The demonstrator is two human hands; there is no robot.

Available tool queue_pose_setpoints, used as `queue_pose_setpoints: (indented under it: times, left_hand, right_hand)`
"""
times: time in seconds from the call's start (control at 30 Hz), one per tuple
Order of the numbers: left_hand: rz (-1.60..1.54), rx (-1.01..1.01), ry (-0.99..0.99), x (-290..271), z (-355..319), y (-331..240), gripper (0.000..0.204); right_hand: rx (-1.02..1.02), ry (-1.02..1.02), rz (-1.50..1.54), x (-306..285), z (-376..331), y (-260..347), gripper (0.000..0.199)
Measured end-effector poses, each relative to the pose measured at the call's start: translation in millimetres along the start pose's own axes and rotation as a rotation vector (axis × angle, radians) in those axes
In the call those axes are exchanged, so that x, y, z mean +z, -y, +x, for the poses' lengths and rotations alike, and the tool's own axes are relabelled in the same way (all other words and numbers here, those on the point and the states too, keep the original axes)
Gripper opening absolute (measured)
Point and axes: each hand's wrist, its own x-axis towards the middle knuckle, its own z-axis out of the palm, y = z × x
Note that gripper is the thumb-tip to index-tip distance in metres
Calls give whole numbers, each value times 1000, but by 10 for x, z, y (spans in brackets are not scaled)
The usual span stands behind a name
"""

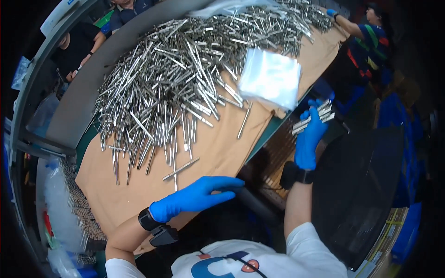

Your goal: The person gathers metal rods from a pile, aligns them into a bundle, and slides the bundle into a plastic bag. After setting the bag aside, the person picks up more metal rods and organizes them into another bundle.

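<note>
My left hand (197, 197), in a blue glove, hovers near the front edge of the table with its fingers stretched out and nothing in them. Off to the right, beyond the table edge, my blue-gloved right hand (309, 139) is closed around several short silvery metal rods (327, 113), whose ends stick out on both sides. A large heap of similar metal rods (171, 69) covers much of the brown sheet (222, 153) on the table. Two crossed loose rods (181, 168) lie close to my left hand. Between the heap and my right hand rests a stack of clear plastic bags (270, 78).
Bundled rods (85, 208) and plastic wrap stand at the left. A black surface (361, 194) lies right of my right arm, with flattened cardboard (387, 236) beyond. A co-worker (371, 46) reaches to the heap at far right; other people (79, 46) are at far left.
</note>
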Motion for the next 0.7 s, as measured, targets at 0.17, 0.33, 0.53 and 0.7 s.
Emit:
queue_pose_setpoints:
  times: [0.17,0.33,0.53,0.7]
  left_hand:
    - [162,233,-281,874,179,126,57]
    - [412,115,-250,1149,248,707,40]
    - [451,-102,-717,1356,-1007,1770,27]
    - [628,-206,-761,1532,-1638,1130,27]
  right_hand:
    - [34,113,126,528,-393,511,28]
    - [-20,269,248,781,-859,779,29]
    - [-71,381,269,750,-1443,1018,29]
    - [32,470,333,730,-1866,1049,26]
